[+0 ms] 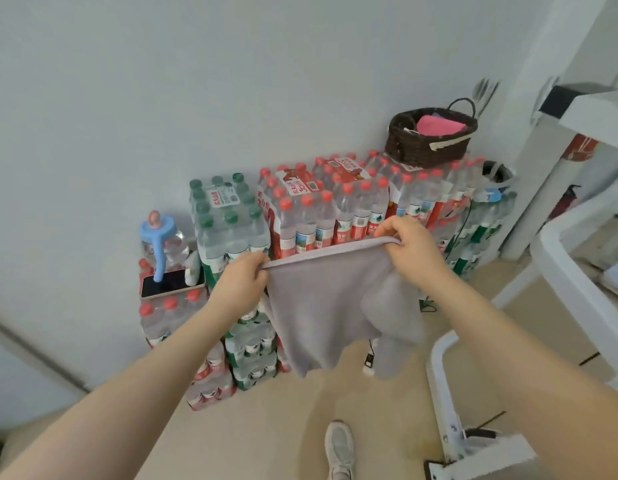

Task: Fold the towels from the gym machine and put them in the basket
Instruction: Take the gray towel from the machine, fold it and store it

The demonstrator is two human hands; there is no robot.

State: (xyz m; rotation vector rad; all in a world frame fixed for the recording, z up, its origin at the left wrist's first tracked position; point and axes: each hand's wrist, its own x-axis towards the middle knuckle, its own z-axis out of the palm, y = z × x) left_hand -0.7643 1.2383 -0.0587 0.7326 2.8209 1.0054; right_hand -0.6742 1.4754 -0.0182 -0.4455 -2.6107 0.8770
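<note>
A: Head view: where's the towel [321,306]?

B: In the air before the bottle packs [335,209], top edge stretched between both hands. Left hand [240,280] pinches one corner, right hand [409,245] the other, fingers curled tight.

A: How will it handle?

B: Light, soft and limp, I'd judge; it sags. Best held at corners. The basket [429,147] sits on the packs, a pink towel [439,126] inside.

Two bare hands, the left hand [243,277] and the right hand [409,245], share one pale grey cloth towel [330,303]. One dark brown woven basket [430,140] contains one folded pink towel [439,125]. There is also one black-screened phone [170,284], one white sneaker [339,448] and one clear jug with a blue pump [164,242]; the shrink-wrapped bottle packs are too many and overlapped to count.
</note>
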